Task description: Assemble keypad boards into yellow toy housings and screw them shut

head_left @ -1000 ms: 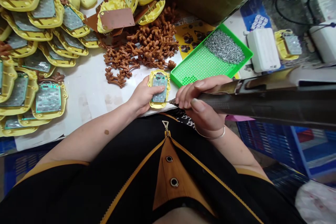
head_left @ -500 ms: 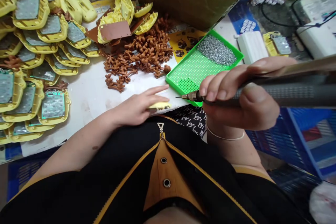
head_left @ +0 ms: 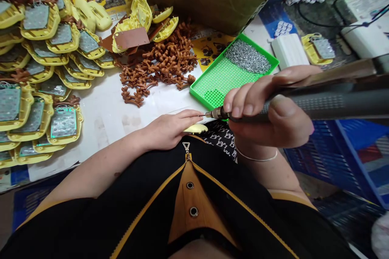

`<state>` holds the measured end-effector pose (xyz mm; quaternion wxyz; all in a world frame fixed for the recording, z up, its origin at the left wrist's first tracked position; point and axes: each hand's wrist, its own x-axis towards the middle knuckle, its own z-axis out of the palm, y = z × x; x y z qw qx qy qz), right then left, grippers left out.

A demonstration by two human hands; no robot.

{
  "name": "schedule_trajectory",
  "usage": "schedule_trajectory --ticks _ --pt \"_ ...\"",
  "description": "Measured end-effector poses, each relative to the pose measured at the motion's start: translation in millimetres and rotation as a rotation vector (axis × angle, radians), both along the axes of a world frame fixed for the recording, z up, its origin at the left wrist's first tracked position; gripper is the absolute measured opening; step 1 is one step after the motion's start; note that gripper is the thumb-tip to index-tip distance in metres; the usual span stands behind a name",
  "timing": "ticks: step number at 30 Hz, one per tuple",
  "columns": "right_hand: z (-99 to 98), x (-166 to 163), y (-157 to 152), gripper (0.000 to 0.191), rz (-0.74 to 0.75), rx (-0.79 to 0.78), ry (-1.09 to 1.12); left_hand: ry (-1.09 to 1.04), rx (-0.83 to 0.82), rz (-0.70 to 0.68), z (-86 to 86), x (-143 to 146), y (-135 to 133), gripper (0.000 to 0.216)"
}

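My right hand (head_left: 270,109) is wrapped round a dark electric screwdriver (head_left: 328,99), which lies almost level with its bit pointing left. The bit's tip is at the fingertips of my left hand (head_left: 170,129); whether it touches anything I cannot tell. My left hand is closed on a small yellow plastic casing (head_left: 196,128) at the table's front edge, mostly hidden under the fingers. Just beyond the bit lies a green perforated tray (head_left: 209,81) with a heap of small silver screws (head_left: 247,56) at its far end.
Brown plastic pieces (head_left: 158,64) are heaped left of the tray. Yellow casings with circuit boards (head_left: 63,123) are stacked at the left. A cardboard box (head_left: 194,2) stands at the back, a white block (head_left: 290,50) to the right. Blue crates (head_left: 343,158) sit low at the right.
My left hand has shifted slightly right with the yellow casing, its fingers now closer together. The screwdriver has moved slightly left, bringing its bit to the left fingertips.
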<state>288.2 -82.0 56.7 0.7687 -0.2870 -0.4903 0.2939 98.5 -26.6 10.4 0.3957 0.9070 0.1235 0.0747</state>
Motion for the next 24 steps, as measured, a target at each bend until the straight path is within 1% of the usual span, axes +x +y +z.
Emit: schedule_trajectory --ticks 4,6,8,10,12,13,14,15,16,18,19,20,21,22,24 --pt "-0.2 -3.0 0.0 0.010 -0.032 0.004 -0.005 0.009 -0.030 -0.002 -1.2 0.0 -0.2 0.054" --pt "-0.8 -4.0 -0.4 0.011 -0.001 0.016 -0.002 0.006 -0.056 -0.004 -1.0 0.9 0.1 0.053" --pt "-1.3 -4.5 -0.9 0.014 0.041 -0.006 -0.004 0.003 -0.094 -0.012 0.5 2.0 0.7 0.050" --pt "-1.0 -4.7 -1.4 0.017 0.051 -0.035 -0.016 0.001 -0.139 -0.017 2.8 2.6 1.5 0.047" --pt "0.7 -5.0 -2.2 0.017 0.028 -0.026 -0.035 0.007 -0.198 0.001 4.6 2.3 2.5 0.044" --pt "2.2 -5.4 -2.8 0.017 0.003 -0.009 -0.034 0.013 -0.238 0.038 4.9 1.9 3.1 0.042" --pt "3.8 -6.0 -3.5 0.016 -0.028 0.001 -0.025 0.022 -0.288 0.099 4.6 1.6 3.6 0.039" --pt "5.4 -6.8 -4.3 0.016 -0.063 0.000 -0.008 0.028 -0.357 0.191 3.6 1.5 4.0 0.037" --pt "6.6 -7.8 -5.2 0.015 -0.097 -0.010 0.012 0.020 -0.452 0.313 2.0 2.0 4.3 0.036" --pt "6.1 -10.8 -6.5 0.013 -0.124 -0.051 0.016 -0.046 -0.740 0.596 -2.5 5.3 4.2 0.039" --pt "3.9 -12.6 -6.7 0.013 -0.117 -0.060 -0.001 -0.102 -0.911 0.721 -5.1 8.2 3.8 0.040" --pt "0.2 -14.6 -6.7 0.014 -0.095 -0.060 -0.026 -0.163 -1.076 0.818 -7.6 11.8 3.2 0.041" --pt "-4.8 -16.7 -6.5 0.015 -0.062 -0.050 -0.050 -0.220 -1.215 0.887 -9.9 15.5 2.3 0.041" --pt "-10.8 -18.8 -6.2 0.016 -0.022 -0.039 -0.071 -0.264 -1.315 0.925 -11.9 19.2 1.4 0.040" --pt "-23.8 -22.7 -5.6 0.021 0.049 -0.023 -0.099 -0.319 -1.410 0.958 -14.8 24.9 -0.4 0.038"
